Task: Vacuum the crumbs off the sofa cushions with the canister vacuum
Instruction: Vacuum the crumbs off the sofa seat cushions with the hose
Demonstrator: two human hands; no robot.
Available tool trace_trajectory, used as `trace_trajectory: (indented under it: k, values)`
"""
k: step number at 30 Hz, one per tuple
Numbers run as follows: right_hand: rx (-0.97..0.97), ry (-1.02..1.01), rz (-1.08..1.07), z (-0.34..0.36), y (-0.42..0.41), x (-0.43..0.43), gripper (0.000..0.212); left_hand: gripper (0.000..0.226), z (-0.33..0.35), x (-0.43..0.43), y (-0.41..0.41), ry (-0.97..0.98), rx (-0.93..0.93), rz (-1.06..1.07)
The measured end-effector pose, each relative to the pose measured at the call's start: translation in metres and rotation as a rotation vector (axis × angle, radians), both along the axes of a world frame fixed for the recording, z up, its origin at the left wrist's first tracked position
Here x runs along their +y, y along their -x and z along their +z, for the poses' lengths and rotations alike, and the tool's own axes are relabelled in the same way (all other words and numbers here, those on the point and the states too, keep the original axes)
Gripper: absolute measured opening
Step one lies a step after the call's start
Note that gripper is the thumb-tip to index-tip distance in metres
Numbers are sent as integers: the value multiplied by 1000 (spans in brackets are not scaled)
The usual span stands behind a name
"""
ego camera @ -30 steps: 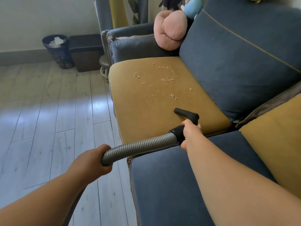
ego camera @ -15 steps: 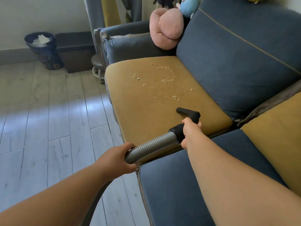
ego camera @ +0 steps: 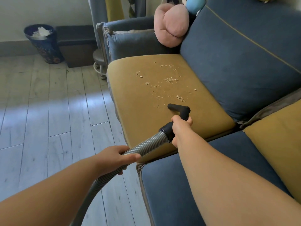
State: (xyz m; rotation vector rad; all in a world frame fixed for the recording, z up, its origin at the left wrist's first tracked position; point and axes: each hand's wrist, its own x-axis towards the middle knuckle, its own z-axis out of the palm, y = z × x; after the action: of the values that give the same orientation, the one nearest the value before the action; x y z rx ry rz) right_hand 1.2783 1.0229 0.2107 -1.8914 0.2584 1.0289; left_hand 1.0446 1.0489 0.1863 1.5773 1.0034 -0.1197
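Pale crumbs (ego camera: 169,80) are scattered over the middle and far part of the mustard seat cushion (ego camera: 130,98). A black vacuum nozzle (ego camera: 178,109) rests on that cushion just short of the nearest crumbs. My right hand (ego camera: 180,128) grips the black handle behind the nozzle. The grey ribbed hose (ego camera: 146,144) runs back and down to the left, and my left hand (ego camera: 117,158) grips it near the cushion's front edge. The canister itself is out of view.
A blue seat cushion (ego camera: 179,193) lies nearest me, with a mustard pillow (ego camera: 280,144) at right and blue back cushions (ego camera: 244,62) behind. A pink plush (ego camera: 171,25) leans at the far corner. A dark waste bin (ego camera: 44,43) and low box stand by the wall on the wooden floor.
The nozzle has slid forward on the mustard cushion toward the crumbs. My left hand has moved up the hose toward the sofa.
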Motion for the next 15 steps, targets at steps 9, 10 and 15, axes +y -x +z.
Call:
trace_trajectory:
  k: [9, 10, 15]
  values:
    - [22, -14, 126, 0, 37, 6, 77, 73, 3, -16, 32, 48, 42, 67]
    - [26, -18, 129, -1, 41, 8, 77, 71, 4, -18, 36, 39, 43, 79]
    - [30, -59, 68, -7, 40, 10, 75, 49, 4, -17, 36, -175, 98, 114]
